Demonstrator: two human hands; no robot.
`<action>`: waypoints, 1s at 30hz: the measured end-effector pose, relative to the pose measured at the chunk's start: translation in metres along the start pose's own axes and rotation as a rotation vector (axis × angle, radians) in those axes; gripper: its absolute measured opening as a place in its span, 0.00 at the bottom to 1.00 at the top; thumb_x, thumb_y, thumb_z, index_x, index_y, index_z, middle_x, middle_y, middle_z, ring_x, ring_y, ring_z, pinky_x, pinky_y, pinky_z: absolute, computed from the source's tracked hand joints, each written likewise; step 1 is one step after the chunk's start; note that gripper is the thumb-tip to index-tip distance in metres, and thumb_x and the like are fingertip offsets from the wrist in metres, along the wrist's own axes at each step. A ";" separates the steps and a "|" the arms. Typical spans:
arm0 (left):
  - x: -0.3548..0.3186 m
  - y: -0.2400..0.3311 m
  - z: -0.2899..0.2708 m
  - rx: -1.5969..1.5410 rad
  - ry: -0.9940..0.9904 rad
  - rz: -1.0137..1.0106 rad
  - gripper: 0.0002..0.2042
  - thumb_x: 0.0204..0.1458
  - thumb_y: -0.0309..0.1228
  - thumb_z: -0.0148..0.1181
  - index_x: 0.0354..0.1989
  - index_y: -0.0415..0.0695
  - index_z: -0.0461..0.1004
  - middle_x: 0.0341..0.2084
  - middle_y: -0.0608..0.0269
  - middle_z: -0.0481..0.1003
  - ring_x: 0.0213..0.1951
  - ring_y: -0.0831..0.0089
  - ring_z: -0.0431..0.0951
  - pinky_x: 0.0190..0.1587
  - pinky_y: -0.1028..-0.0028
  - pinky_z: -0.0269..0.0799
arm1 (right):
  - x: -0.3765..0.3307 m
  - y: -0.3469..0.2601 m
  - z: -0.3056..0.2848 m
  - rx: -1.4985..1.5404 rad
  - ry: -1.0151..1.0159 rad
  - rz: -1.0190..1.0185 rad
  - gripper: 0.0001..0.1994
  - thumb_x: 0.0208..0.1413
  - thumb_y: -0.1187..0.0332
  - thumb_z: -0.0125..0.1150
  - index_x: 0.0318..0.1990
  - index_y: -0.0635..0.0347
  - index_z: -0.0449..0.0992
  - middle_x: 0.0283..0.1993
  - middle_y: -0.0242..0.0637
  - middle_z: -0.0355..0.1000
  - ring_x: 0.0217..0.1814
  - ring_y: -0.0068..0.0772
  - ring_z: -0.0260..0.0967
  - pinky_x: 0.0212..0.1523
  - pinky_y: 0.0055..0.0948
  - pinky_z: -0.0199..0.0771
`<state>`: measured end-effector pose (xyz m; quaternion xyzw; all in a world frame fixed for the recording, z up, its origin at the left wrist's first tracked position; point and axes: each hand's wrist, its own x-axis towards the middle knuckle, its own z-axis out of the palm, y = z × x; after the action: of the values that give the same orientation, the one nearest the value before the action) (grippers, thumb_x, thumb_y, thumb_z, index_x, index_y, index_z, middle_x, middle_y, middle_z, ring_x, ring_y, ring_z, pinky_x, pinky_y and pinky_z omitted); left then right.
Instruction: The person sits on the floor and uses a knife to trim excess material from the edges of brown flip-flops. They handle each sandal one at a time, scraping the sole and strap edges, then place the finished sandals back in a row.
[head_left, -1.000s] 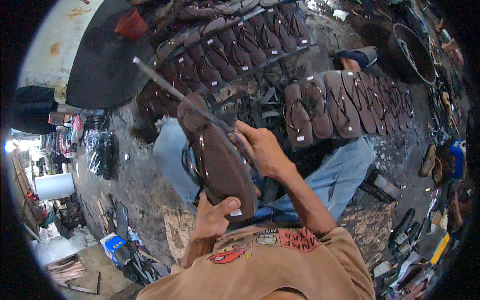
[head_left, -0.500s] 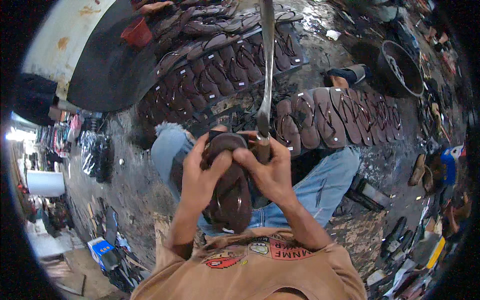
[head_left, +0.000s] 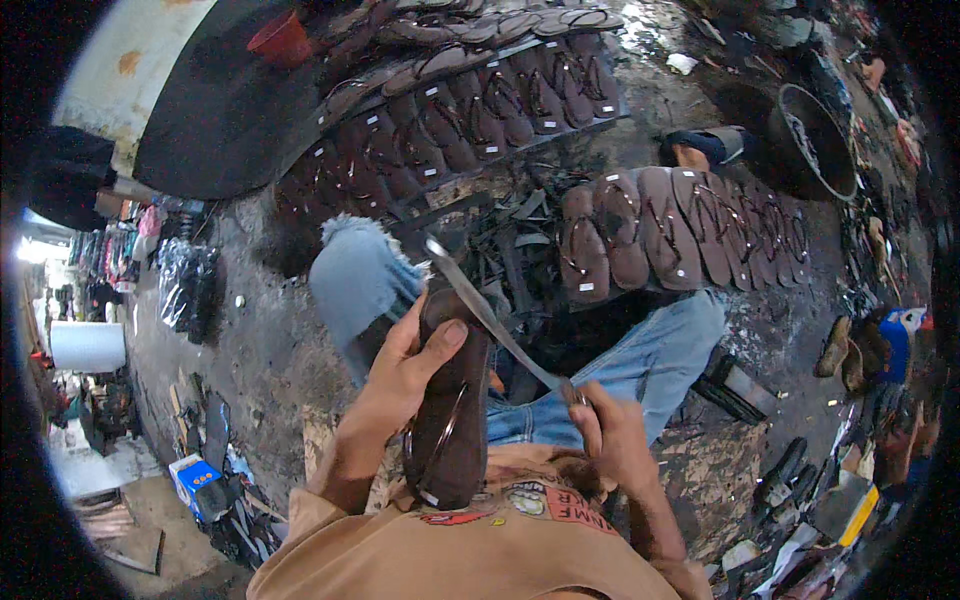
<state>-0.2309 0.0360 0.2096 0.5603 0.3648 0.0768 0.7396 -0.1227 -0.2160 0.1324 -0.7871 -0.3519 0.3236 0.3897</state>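
Note:
A dark brown flip-flop (head_left: 452, 420) stands nearly upright in front of my shirt, its toe end away from me. My left hand (head_left: 405, 365) is closed around its upper left side, thumb pressed on the sole's face. In my closed right hand (head_left: 615, 435) is a knife with a long, narrow steel blade (head_left: 505, 340). The blade slants up and left from my fist, its far end by the flip-flop's toe edge. Whether the blade touches the edge I cannot tell. My fingers hide most of the handle.
Rows of brown flip-flops (head_left: 440, 135) lie at the far left, another row (head_left: 650, 235) at the right. Dark scraps (head_left: 520, 240) pile up beyond my knees. A round dark tub (head_left: 815, 150) stands at the far right, a red bucket (head_left: 278, 40) at the far left.
My right hand has left the flip-flop's toe and moved down and right, swinging the knife from upright to a slant across the toe. My left hand keeps hold of the flip-flop.

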 end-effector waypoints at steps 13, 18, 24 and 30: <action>0.003 0.055 0.019 0.488 -0.321 0.229 0.19 0.62 0.30 0.60 0.61 0.41 0.68 0.50 0.59 0.77 0.51 0.70 0.77 0.59 0.67 0.72 | 0.130 -0.009 -0.054 0.508 0.135 -0.181 0.17 0.72 0.57 0.45 0.44 0.63 0.72 0.28 0.37 0.69 0.32 0.36 0.68 0.32 0.35 0.67; 0.036 0.028 0.033 -0.316 -0.050 0.273 0.15 0.60 0.26 0.63 0.55 0.44 0.74 0.50 0.61 0.79 0.50 0.69 0.80 0.57 0.64 0.77 | 0.090 0.013 -0.057 0.617 0.550 -0.005 0.24 0.73 0.47 0.41 0.45 0.60 0.74 0.23 0.23 0.62 0.20 0.13 0.57 0.20 0.21 0.54; 0.040 0.004 0.052 -0.815 -0.034 0.016 0.13 0.60 0.35 0.65 0.51 0.47 0.76 0.47 0.63 0.81 0.49 0.69 0.82 0.53 0.66 0.80 | -0.007 0.006 0.006 0.280 0.315 -0.046 0.20 0.67 0.52 0.51 0.47 0.62 0.75 0.26 0.45 0.72 0.25 0.47 0.74 0.28 0.39 0.70; 0.030 0.004 0.056 -0.830 -0.010 -0.007 0.12 0.61 0.35 0.63 0.51 0.47 0.76 0.47 0.63 0.81 0.49 0.68 0.82 0.51 0.64 0.82 | -0.048 0.022 0.034 0.137 0.298 -0.016 0.18 0.64 0.54 0.57 0.44 0.63 0.76 0.33 0.52 0.76 0.32 0.58 0.76 0.31 0.45 0.73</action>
<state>-0.1733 0.0100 0.2050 0.2136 0.3012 0.2125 0.9047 -0.1686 -0.2516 0.1082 -0.7951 -0.2738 0.2234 0.4928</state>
